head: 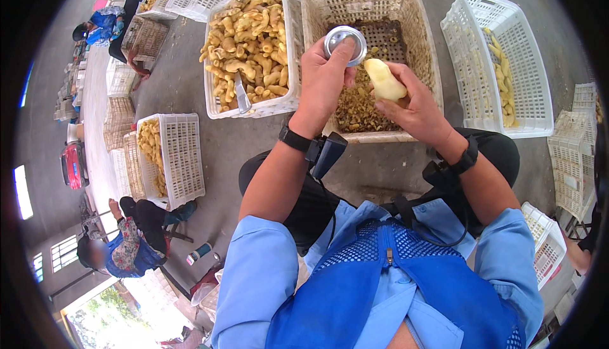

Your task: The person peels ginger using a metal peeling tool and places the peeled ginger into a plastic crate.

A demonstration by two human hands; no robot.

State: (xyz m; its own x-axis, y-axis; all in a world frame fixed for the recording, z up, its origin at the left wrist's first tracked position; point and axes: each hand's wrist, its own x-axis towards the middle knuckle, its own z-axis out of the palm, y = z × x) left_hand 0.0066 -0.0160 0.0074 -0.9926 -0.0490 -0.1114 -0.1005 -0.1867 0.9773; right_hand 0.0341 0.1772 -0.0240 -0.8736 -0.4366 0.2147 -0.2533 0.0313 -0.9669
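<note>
My left hand (328, 71) grips a round metal lid-like scraper (345, 45), thumb lying on its face. Close to its right, my right hand (414, 101) holds a pale, peeled piece of ginger (384, 82) between thumb and fingers. Both hands are above a dirty plastic crate (433, 78) with brown and yellow peelings (364, 113) in it. To the left, a white crate (209, 82) is heaped with unpeeled ginger (252, 40), and a knife (241, 94) with a broad blade lies on the heap. A white crate (528, 73) on the right contains peeled ginger (504, 82).
Another crate (183, 159) with ginger stands on the floor at left. Two people (135, 249) (102, 25) sit beside crates on the left; part of another person's arm (575, 251) shows at the right edge. A bottle-like container (200, 253) lies at lower left.
</note>
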